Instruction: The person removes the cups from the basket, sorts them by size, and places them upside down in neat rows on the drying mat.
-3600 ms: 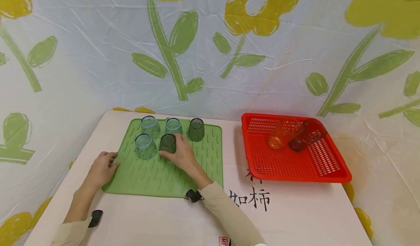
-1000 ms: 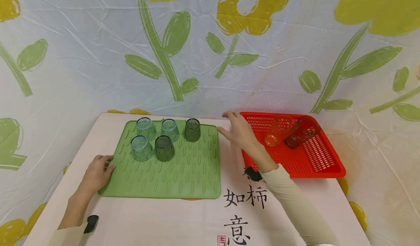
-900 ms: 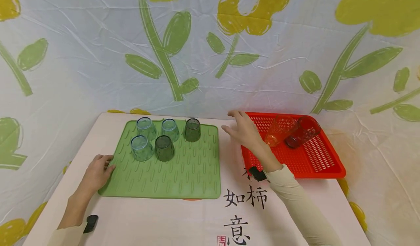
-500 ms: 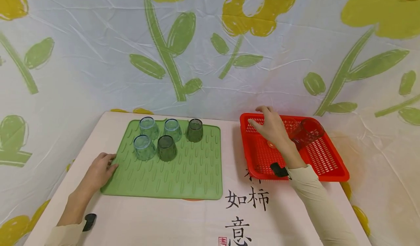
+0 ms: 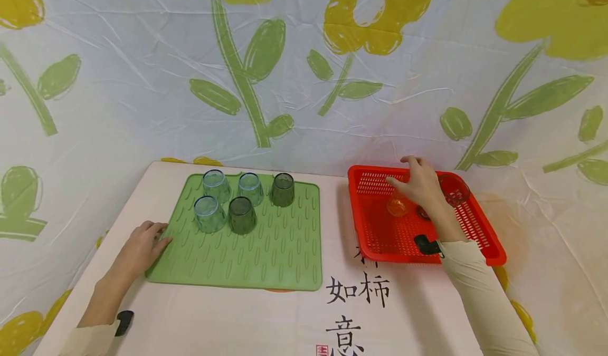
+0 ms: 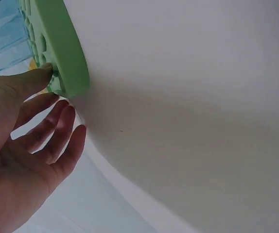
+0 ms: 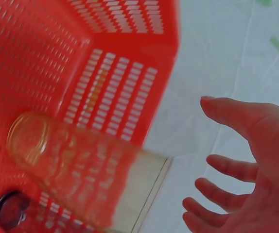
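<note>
My left hand (image 5: 142, 248) rests at the left edge of a green ribbed drying mat (image 5: 237, 261), fingers relaxed. In the left wrist view its thumb and index fingertips touch the mat's edge. Over the red basket (image 5: 375, 256) is my right hand (image 5: 423, 184), its thumb and fingers spread apart. It is nearest an amber drinking glass (image 7: 81, 165), which leans on the basket's wall with its mouth past the rim; a gap separates hand and glass. Beside that leans a dark reddish glass (image 5: 453, 190), partly hidden by my hand in the head view.
On the mat's back left stand clear blue tumblers (image 5: 209, 214) and two dark grey tumblers (image 5: 243, 216). Black characters (image 5: 344, 335) mark the white tabletop in front. A flowered cloth (image 5: 304, 108) hangs behind the table.
My right hand has let go of the dark grey tumbler, leaving it on the mat. It has moved right to above the basket's glasses. My left hand stays by the mat's edge.
</note>
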The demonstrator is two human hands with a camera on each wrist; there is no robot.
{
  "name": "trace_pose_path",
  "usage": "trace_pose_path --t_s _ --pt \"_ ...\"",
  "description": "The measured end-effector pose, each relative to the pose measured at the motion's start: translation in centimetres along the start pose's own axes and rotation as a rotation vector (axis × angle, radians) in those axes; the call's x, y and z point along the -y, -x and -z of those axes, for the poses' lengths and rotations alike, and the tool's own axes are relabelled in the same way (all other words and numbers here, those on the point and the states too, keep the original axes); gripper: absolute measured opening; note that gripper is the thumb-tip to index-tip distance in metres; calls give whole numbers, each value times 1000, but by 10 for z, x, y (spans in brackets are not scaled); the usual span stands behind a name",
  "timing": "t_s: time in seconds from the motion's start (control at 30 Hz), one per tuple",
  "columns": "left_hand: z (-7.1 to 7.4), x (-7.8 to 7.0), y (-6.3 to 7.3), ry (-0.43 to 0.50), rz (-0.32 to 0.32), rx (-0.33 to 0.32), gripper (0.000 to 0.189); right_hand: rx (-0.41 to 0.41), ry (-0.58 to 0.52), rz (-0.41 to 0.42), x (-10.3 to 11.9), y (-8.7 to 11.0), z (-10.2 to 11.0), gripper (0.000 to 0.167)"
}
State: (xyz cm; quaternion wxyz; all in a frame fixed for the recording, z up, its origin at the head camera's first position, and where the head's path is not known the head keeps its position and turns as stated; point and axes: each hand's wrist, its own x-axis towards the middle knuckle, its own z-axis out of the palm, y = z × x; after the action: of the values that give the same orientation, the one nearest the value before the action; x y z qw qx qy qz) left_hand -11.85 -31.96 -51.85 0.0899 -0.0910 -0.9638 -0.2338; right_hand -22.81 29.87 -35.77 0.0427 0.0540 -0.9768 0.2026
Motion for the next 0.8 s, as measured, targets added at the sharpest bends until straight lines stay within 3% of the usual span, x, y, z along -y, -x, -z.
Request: trace_pose_path --t_s 0.2,0.5,0.8 --pt "-3 3 1 1 -39 -56 33 68 29 -34 -20 -3 1 71" --pt "-3 6 1 7 -26 -56 33 121 61 -26 -34 -4 1 82" --pt "-4 7 0 11 -19 -66 34 241 88 -38 -42 -1 5 92"
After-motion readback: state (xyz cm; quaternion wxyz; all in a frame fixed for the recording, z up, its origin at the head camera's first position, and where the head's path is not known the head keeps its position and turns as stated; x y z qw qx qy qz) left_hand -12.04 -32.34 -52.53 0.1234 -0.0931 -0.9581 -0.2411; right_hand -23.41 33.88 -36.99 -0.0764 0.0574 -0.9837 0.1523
